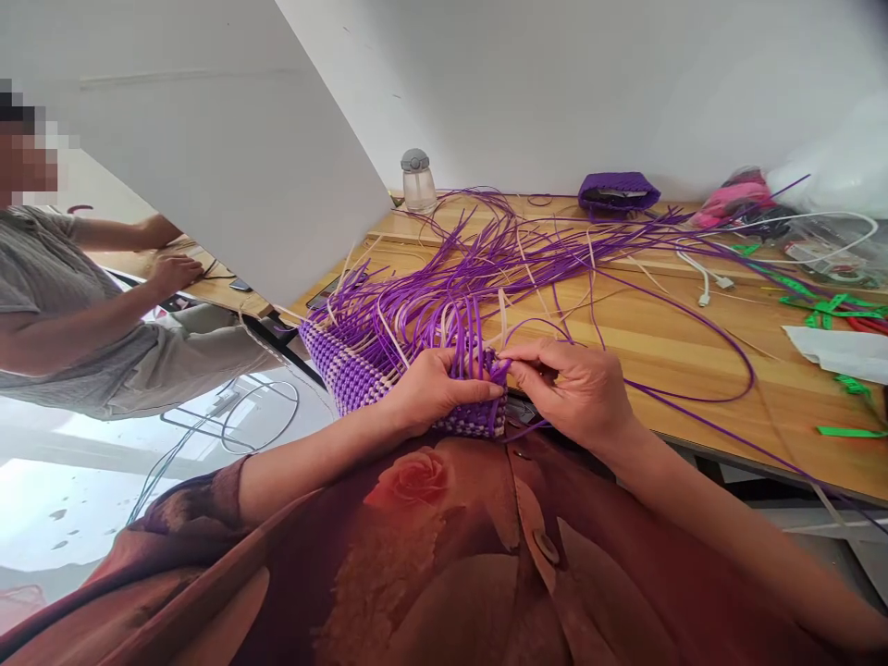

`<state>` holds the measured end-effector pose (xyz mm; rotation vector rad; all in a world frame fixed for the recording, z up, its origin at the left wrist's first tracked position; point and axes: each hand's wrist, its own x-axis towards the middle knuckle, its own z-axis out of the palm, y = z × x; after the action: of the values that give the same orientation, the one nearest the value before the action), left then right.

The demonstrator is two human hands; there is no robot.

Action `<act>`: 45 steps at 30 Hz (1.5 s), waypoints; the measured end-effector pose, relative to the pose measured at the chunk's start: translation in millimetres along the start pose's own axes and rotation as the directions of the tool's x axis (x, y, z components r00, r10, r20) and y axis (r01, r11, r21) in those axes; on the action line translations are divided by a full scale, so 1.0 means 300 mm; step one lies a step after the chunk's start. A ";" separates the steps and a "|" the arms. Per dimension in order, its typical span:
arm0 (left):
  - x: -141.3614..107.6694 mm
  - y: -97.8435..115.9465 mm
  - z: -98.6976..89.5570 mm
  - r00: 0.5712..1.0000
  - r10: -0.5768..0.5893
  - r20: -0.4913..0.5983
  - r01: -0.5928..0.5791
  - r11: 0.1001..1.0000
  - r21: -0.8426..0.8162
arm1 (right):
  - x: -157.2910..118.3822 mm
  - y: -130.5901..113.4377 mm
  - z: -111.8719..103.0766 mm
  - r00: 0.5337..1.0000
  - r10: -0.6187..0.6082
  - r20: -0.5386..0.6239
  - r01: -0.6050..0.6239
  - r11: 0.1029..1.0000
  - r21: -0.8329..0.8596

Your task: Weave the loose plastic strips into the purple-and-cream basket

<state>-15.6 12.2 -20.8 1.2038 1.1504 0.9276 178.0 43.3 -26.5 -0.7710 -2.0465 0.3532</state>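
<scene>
At the near edge of the desk (666, 333), the left hand (434, 390) grips the purple-and-white woven basket (352, 375), apparently to steady it, while the right hand's (583, 384) grip pinches a purple strip (499, 369) at its right end.

- Weave (339, 370): partly hidden behind the left hand (444, 388) and forearm (312, 462).
- Left hand: most fingers out of sight behind the weave.
- Right hand (575, 388): what its fingertips pinch is too small to tell.
- Co-worker (90, 370): head blurred, body cut off by the left edge.
- Surface (659, 342), plastic bag (839, 148): cut off at right.
</scene>
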 end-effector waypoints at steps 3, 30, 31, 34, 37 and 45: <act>-0.001 0.002 -0.002 0.999 0.009 0.053 -0.008 1.000 -0.022 | -0.018 -0.030 0.008 0.981 0.193 -0.004 -0.191 0.974 0.125; -0.004 -0.005 -0.011 0.997 0.069 -0.032 -0.061 0.979 0.193 | 0.123 0.001 0.014 0.953 0.183 0.240 -0.228 0.958 0.174; -0.003 -0.009 -0.012 0.997 0.066 -0.029 -0.061 0.985 0.164 | 0.119 0.009 0.016 0.937 0.250 0.244 -0.300 0.935 0.191; -0.001 -0.019 -0.015 0.998 0.058 -0.021 -0.056 0.993 0.104 | 0.112 0.023 0.012 0.904 0.353 0.240 -0.400 0.897 0.186; -0.003 -0.020 -0.014 0.998 0.055 -0.020 -0.053 0.996 0.074 | 0.109 0.018 0.004 0.937 0.287 0.198 -0.308 0.948 0.083; -0.004 -0.014 -0.011 0.995 0.093 -0.020 -0.093 0.995 0.029 | 0.086 -0.055 -0.022 0.998 -0.011 0.070 0.028 0.970 -0.243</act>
<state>-19.4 10.9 -24.7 1.2822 1.1356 0.9995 166.6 46.9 2.3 -0.8966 -2.1862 0.1176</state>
